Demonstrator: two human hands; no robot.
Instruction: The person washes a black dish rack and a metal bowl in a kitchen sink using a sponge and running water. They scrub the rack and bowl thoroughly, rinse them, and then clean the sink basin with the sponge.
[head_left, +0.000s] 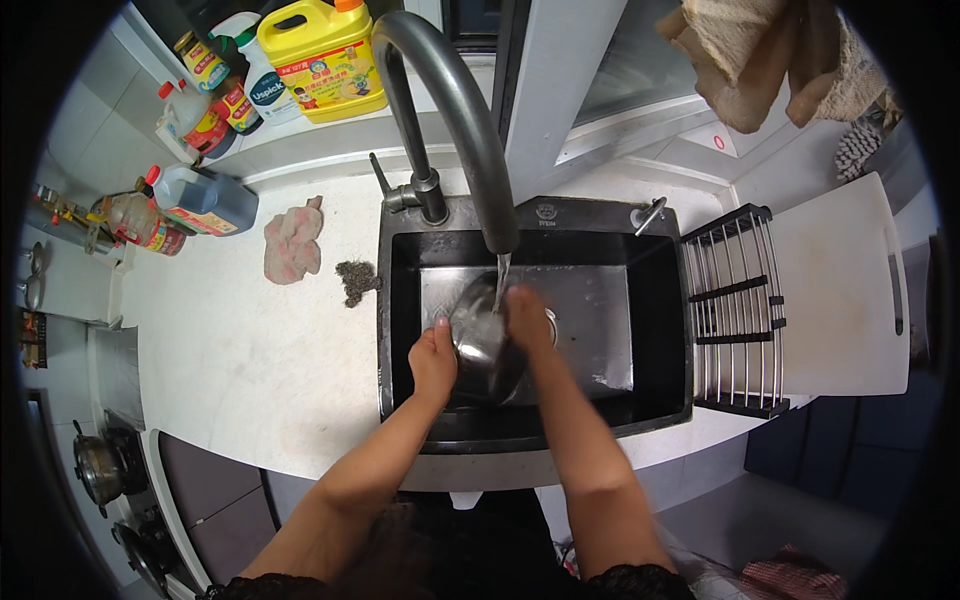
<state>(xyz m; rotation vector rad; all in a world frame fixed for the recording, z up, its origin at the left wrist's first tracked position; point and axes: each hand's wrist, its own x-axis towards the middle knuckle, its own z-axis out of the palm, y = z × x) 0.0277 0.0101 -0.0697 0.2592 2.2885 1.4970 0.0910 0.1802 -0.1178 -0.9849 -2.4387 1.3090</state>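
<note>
A shiny metal bowl is held tilted inside the dark sink, under a stream of water from the grey faucet. My left hand grips the bowl at its left side, thumb up along the rim. At the bowl's right side, close to the running water, is my right hand. Motion smears its fingers, so whether it holds anything is hidden from me. The bowl's lower part is dark and blurred.
Left of the sink lie a steel-wool scourer and a pinkish rag. Bottles and a yellow jug line the back left. A rolled-up drying rack and a white cutting board sit at right. Cloths hang above.
</note>
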